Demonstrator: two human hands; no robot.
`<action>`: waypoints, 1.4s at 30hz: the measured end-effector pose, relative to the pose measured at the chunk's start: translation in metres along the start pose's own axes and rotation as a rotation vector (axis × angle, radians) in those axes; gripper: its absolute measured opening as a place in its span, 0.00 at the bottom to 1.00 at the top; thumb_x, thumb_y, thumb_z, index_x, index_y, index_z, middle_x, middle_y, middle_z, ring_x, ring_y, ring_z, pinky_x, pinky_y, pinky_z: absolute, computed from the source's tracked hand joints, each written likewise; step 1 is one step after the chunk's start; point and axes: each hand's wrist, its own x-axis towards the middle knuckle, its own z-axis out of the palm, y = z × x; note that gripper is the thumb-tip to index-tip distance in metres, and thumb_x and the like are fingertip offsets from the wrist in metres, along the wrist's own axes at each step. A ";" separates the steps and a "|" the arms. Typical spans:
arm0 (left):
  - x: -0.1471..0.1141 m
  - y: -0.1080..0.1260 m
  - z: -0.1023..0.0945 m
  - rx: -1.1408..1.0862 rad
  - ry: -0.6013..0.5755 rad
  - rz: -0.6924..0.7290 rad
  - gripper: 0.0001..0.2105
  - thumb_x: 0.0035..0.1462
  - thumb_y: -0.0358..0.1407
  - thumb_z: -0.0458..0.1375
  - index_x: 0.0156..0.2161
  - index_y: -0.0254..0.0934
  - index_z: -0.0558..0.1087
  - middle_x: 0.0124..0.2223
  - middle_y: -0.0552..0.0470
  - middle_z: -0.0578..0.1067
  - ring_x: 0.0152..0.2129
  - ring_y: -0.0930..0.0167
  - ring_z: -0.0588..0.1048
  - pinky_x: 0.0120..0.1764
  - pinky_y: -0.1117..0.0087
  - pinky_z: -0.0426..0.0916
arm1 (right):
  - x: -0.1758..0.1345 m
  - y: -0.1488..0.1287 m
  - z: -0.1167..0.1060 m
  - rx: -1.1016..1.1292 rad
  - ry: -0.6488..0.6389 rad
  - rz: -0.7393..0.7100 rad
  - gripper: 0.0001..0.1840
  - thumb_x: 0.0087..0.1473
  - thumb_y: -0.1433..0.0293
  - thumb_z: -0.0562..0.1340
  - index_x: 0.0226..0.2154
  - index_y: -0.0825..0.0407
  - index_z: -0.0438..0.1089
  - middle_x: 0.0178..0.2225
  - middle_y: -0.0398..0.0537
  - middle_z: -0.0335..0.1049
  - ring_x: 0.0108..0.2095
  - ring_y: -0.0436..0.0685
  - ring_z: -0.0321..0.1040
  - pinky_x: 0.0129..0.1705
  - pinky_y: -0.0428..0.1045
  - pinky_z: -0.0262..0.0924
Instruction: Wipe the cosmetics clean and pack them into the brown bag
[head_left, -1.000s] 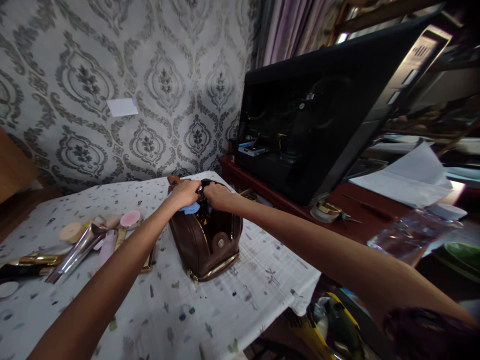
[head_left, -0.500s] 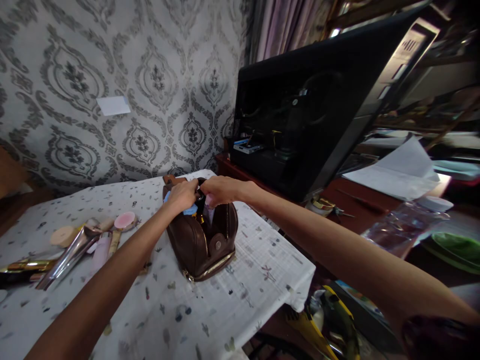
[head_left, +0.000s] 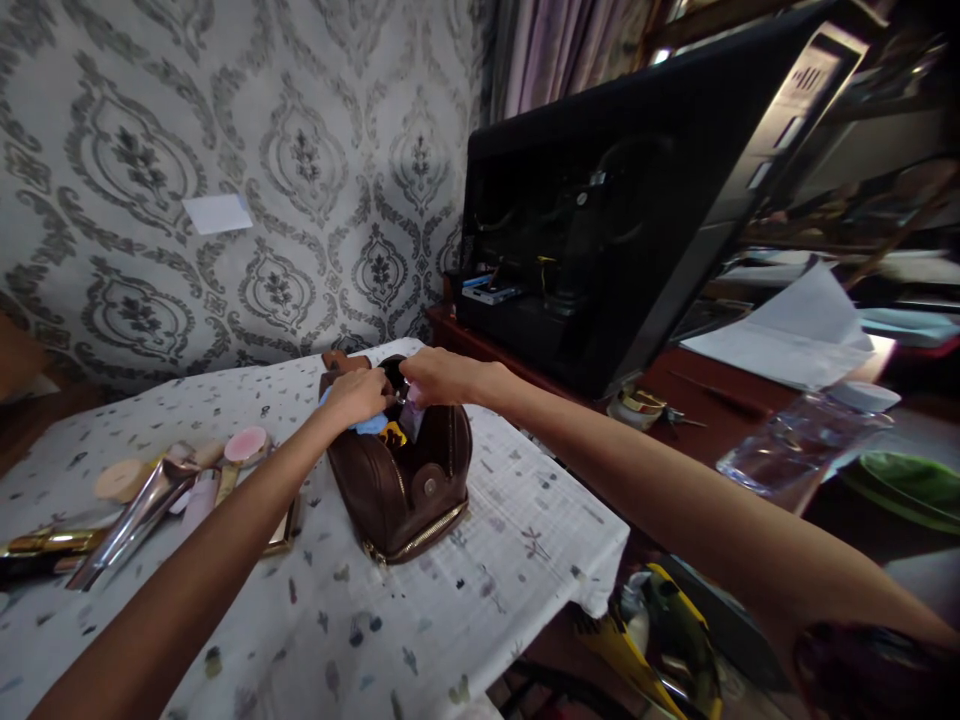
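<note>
A brown leather bag (head_left: 367, 500) with brass zips stands unzipped on the patterned white cloth. My right hand (head_left: 435, 376) is closed over the bag's mouth, pinching a pale purple, partly see-through packet or tube that hangs into the bag. Over the bag's left rim lies my left hand (head_left: 360, 396), its fingers curled; what they grip is hidden. Under that palm shows a light blue soft piece (head_left: 369, 424). Beside it inside the bag is a yellow and dark patterned item (head_left: 393, 434). The two hands' fingertips are close together.
Cosmetics lie left of the bag: a shiny metallic tube (head_left: 135, 520), a pink round compact (head_left: 247, 444) and a beige round one (head_left: 121, 480). A black computer case (head_left: 600, 240) stands behind on the right. Papers (head_left: 787, 335) and a clear plastic bottle (head_left: 802, 440) lie farther right.
My fingers have shifted slightly in the bag's mouth. The yellow patterned item shows more plainly now, and a dark item between the hands shows less. The view has shifted a little.
</note>
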 end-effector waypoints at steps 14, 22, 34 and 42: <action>-0.016 0.016 0.017 0.252 -0.278 0.290 0.09 0.56 0.32 0.61 0.41 0.41 0.82 0.44 0.40 0.82 0.42 0.56 0.80 0.43 0.64 0.72 | 0.003 0.000 0.012 0.013 0.144 0.004 0.18 0.63 0.76 0.56 0.54 0.57 0.69 0.50 0.60 0.73 0.50 0.61 0.71 0.46 0.49 0.63; -0.011 0.018 0.023 0.316 -0.255 0.307 0.15 0.63 0.29 0.51 0.45 0.36 0.80 0.46 0.38 0.81 0.45 0.59 0.80 0.44 0.66 0.72 | 0.011 0.009 0.023 0.065 0.240 -0.028 0.14 0.63 0.74 0.57 0.50 0.58 0.68 0.46 0.57 0.74 0.47 0.59 0.70 0.42 0.48 0.58; -0.013 0.017 0.022 0.327 -0.220 0.291 0.13 0.65 0.34 0.52 0.44 0.34 0.79 0.44 0.37 0.81 0.45 0.58 0.80 0.43 0.64 0.73 | -0.028 0.027 -0.001 0.141 0.293 0.096 0.13 0.60 0.65 0.62 0.45 0.52 0.71 0.41 0.50 0.75 0.38 0.55 0.69 0.32 0.47 0.48; -0.012 0.015 0.024 0.305 -0.212 0.268 0.13 0.64 0.39 0.55 0.44 0.37 0.79 0.45 0.39 0.81 0.46 0.59 0.79 0.43 0.67 0.71 | -0.033 0.000 -0.009 -0.075 0.123 0.012 0.11 0.58 0.71 0.61 0.43 0.56 0.75 0.43 0.56 0.75 0.46 0.61 0.69 0.40 0.49 0.57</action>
